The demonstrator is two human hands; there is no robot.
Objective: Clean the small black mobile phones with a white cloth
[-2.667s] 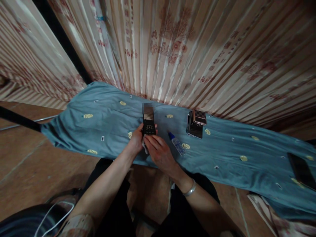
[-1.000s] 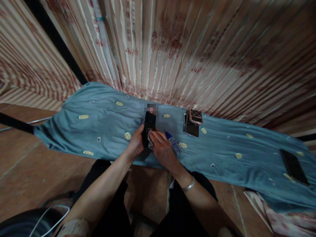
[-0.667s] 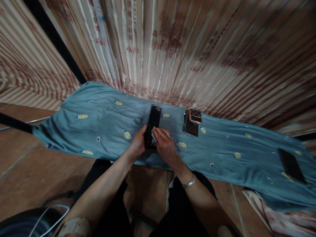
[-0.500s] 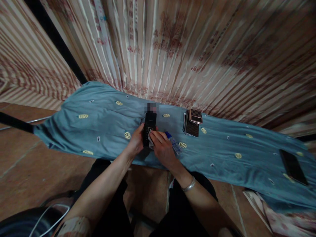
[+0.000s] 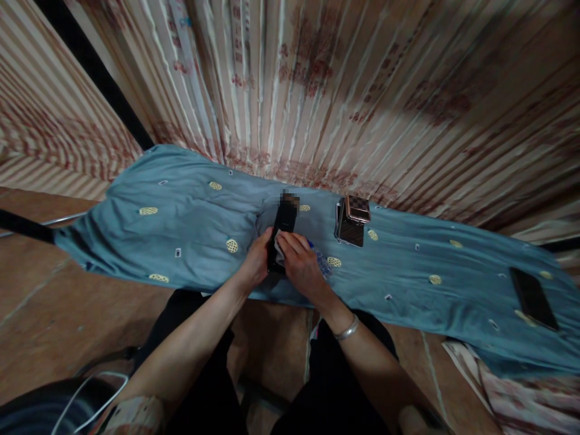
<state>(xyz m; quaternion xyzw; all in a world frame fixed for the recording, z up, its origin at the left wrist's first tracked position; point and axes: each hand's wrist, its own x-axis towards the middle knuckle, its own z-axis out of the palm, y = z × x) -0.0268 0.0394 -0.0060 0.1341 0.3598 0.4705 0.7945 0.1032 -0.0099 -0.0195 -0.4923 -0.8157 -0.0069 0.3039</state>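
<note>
Both my hands meet at the near edge of the blue cloth point(image 5: 190, 205), close together over one object. My left hand point(image 5: 256, 263) is wrapped around the lower part of a black phone point(image 5: 280, 232), fingers curled on its left edge, holding it tilted with its top end leaning away from me and a little right. The phone's upper end is blurred out; I cannot read anything there.

My right hand point(image 5: 302, 267) presses a small white wipe point(image 5: 280, 256) flat against the phone's face, fingertips on top of it. Only a sliver of the wipe shows between my fingers. A silver bangle point(image 5: 348, 329) sits on my right wrist.

Just right of my right hand, partly hidden by it, a small clear bottle point(image 5: 322, 263) with a blue cap lies on its side on the cloth. Farther right, near the back edge, a stack of dark phones point(image 5: 351, 221) rests, the top one with a checkered, coppery back. Well apart, at the far right end of the cloth, one black phone point(image 5: 533, 298) lies flat, alone.

Cloth is blue-grey with small yellow oval prints, draped over a low surface. Striped, patterned curtain point(image 5: 317, 90) hangs behind it. Reddish floor point(image 5: 54, 314) below.
</note>
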